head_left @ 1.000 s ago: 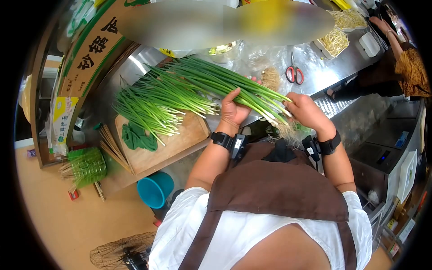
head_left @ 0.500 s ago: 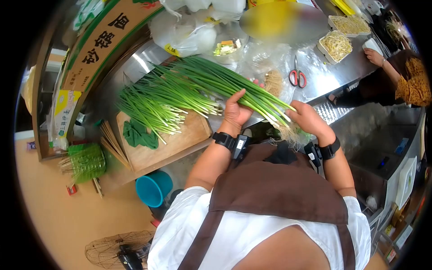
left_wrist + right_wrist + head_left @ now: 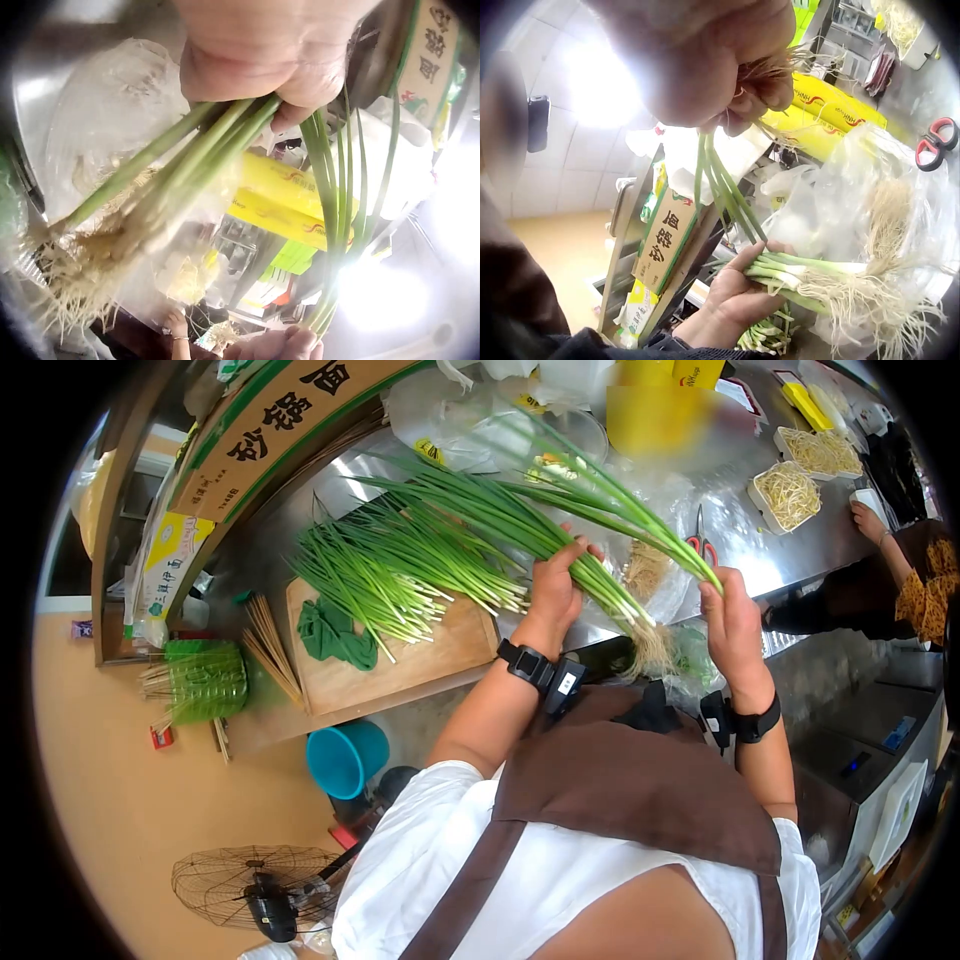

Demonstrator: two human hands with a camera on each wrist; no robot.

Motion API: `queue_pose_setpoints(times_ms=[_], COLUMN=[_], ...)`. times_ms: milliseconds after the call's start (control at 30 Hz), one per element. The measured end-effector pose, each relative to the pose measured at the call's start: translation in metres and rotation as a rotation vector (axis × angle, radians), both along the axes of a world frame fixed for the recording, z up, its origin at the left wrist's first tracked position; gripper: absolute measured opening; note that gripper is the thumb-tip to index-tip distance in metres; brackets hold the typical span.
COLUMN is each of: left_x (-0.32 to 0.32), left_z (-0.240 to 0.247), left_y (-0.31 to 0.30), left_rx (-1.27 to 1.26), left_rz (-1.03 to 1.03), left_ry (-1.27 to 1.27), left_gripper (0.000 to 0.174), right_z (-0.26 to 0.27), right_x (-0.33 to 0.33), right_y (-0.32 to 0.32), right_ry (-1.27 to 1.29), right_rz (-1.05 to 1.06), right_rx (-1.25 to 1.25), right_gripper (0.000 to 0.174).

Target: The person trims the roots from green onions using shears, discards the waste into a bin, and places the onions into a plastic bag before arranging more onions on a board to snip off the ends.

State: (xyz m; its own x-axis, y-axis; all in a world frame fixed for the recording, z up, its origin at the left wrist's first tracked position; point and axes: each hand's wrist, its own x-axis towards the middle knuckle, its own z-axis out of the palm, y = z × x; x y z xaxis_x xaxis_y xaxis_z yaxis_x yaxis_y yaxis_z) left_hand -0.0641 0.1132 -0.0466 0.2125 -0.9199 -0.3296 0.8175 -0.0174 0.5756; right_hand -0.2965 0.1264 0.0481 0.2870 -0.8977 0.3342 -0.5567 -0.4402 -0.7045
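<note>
Left hand and right hand raised, apart. Left grips a rooted scallion bunch, roots toward right hand. Right, fingers curled, clamps a few separated scallions at the root end, leaves slanting away, leftward. More scallions left of left hand, on cutting board. Right fingertips hidden in head view; yellow packaging beyond hands partly blurred.

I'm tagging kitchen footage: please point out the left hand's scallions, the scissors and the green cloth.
Scallions [image 3: 535, 530], head view: green stalks just beyond the left hand [image 3: 555, 595].
Scissors [image 3: 934, 142], right wrist view: on the red-and-black handles.
Green cloth [image 3: 335, 635], head view: middle of its folds.
</note>
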Motion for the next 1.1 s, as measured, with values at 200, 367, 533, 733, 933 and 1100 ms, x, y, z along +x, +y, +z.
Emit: queue_pose_setpoints(times_ms=[200,367,533,733,933,1100], left_x=[0.043,0.053,0.049,-0.007,-0.015,-0.011], left_z=[-0.053,-0.042,-0.005,0.107,0.087,0.087], left_y=[-0.041,-0.047,-0.013,0.033,-0.021,-0.056], left_rx=[0.287,0.389,0.484,-0.638,-0.956,-0.850], left_rz=[0.035,0.045,0.032,0.033,-0.917,-0.909], left_ry=[0.044,-0.113,-0.490,-2.014,-1.905,-1.825], left_gripper=[0.010,0.011,0.029,0.058,0.026,0.012], right_z=[-0.002,0.011,0.007,0.001,-0.006,-0.089], right_x=[-0.008,-0.013,-0.010,0.005,-0.003,-0.038], right_y=[-0.002,0.002,0.006,0.005,-0.009,-0.071], right_ry=[-0.055,-0.292,-0.159,0.151,-0.150,-0.373], right_rz=[-0.017,-0.084,-0.071,0.067,0.168,-0.338], right_rx=[0.004,0.218,0.334,0.408,0.519,0.576], right_gripper=[0.012,0.017,0.017,0.016,0.028,0.042])
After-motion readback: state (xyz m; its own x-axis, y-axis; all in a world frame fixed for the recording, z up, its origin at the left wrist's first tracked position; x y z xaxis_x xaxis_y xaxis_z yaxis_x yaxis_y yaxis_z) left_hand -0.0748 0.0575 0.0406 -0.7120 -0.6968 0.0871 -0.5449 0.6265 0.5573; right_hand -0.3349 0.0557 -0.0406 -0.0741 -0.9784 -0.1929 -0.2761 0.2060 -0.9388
